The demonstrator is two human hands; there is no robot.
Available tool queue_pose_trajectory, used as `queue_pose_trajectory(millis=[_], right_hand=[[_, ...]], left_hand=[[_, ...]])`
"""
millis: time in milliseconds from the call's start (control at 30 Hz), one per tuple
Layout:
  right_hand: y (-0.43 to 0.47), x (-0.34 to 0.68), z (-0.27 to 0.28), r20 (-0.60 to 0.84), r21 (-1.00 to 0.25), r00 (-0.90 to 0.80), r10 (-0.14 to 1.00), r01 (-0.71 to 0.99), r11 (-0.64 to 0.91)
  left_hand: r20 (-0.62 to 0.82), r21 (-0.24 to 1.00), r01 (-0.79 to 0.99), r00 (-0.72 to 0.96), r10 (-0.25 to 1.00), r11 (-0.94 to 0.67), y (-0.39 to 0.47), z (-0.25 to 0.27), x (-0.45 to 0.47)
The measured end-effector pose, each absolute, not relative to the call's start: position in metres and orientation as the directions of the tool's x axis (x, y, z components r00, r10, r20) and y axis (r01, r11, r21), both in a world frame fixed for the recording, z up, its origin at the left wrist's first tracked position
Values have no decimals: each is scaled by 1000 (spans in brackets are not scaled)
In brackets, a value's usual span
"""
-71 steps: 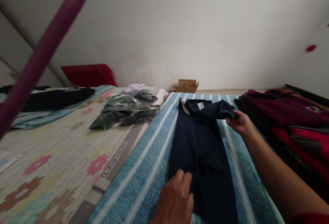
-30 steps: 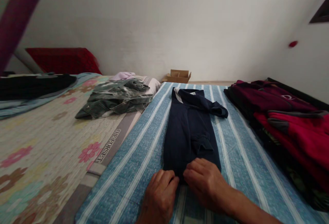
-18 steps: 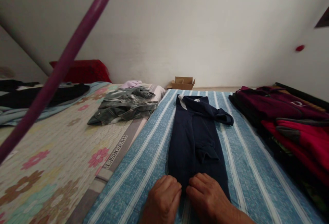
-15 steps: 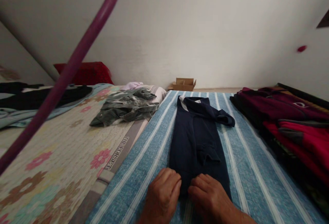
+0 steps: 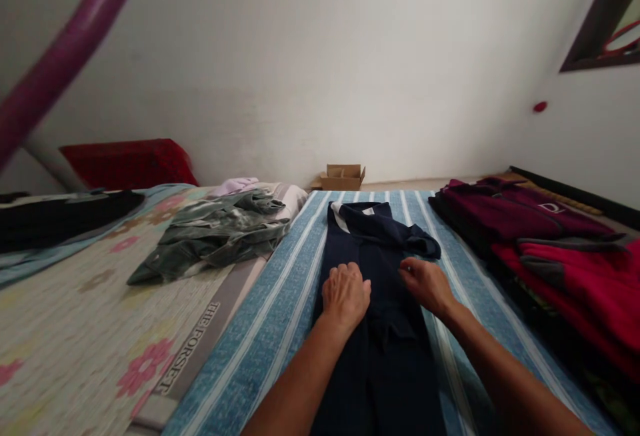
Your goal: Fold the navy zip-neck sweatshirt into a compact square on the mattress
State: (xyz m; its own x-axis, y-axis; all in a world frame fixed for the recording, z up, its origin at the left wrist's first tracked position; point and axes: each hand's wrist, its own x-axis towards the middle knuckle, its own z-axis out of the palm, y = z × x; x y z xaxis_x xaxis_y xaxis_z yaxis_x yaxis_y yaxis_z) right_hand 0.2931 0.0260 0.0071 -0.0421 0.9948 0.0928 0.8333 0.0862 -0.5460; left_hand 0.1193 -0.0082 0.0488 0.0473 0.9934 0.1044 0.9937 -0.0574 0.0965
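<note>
A navy long-sleeved garment (image 5: 395, 383) lies lengthwise, with its pale neck label and a light patch at the far end. One sleeve (image 5: 423, 241) sticks out past its right edge near the top. Over the middle of the garment is my left hand (image 5: 346, 293), back upward, fingers curled down and their tips hidden. My right hand (image 5: 425, 283) is at the garment's right side, just below that sleeve, thumb and fingers drawn together with no cloth visible in them. Whether either hand touches the fabric I cannot tell.
Under the garment is a blue striped sheet (image 5: 285, 296). Left of it, a grey-green crumpled garment (image 5: 215, 229) rests on a floral bedspread (image 5: 95, 329). Folded maroon and red clothes (image 5: 540, 223) are stacked right. A cardboard box (image 5: 344, 177) stands by the wall; a purple pole (image 5: 75, 43) crosses upper left.
Both hands have left the garment's near edge and moved forward along it, the right one to its right side. The view has shifted right, showing more of the window corner.
</note>
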Motion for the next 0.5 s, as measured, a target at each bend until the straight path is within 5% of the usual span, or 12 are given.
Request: queue_pose_trajectory(millis=[233, 500], right_hand=[[66, 293, -12, -132, -652, -91, 987, 758, -17], [66, 289, -10, -321, -691, -267, 909, 722, -32]], left_hand=[[-79, 59, 998, -30, 996, 35, 23, 30, 119], [3, 57, 998, 26, 1000, -26, 22, 12, 109]])
